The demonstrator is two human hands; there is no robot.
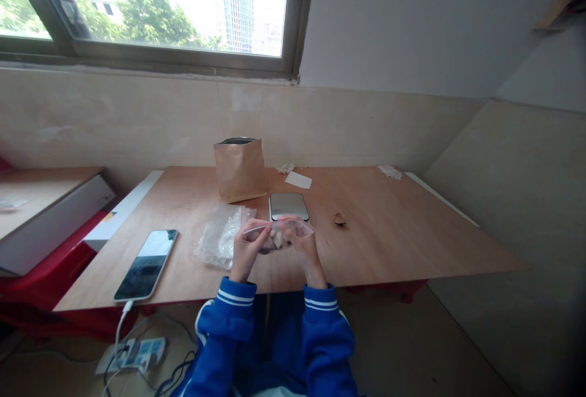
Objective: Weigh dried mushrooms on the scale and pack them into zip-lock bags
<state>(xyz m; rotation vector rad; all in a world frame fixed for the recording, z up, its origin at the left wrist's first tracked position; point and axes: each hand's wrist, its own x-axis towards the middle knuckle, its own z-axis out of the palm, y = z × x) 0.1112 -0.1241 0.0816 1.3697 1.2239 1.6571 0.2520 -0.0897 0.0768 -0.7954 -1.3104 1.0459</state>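
Between my two hands is a clear zip bag (277, 239) with a pinkish rim and pale, lumpy pieces inside. My left hand (249, 244) pinches the left side of its mouth. At the right side, my right hand (302, 242) grips the rim, with fingers partly behind the plastic. The mouth looks parted toward me. Just beyond the bag lies a small flat scale (289, 206) with a silvery top. A stack of clear plastic bags (222, 235) rests left of my left hand. What the pale pieces are, I cannot make out.
A brown paper pouch (240, 171) stands open at the back. Near it lie a white card (298, 180) and a crumpled tissue (285, 168). A small brown shell-like piece (339, 219) sits to the right. A phone (146, 265) with a cable lies at the front left edge.
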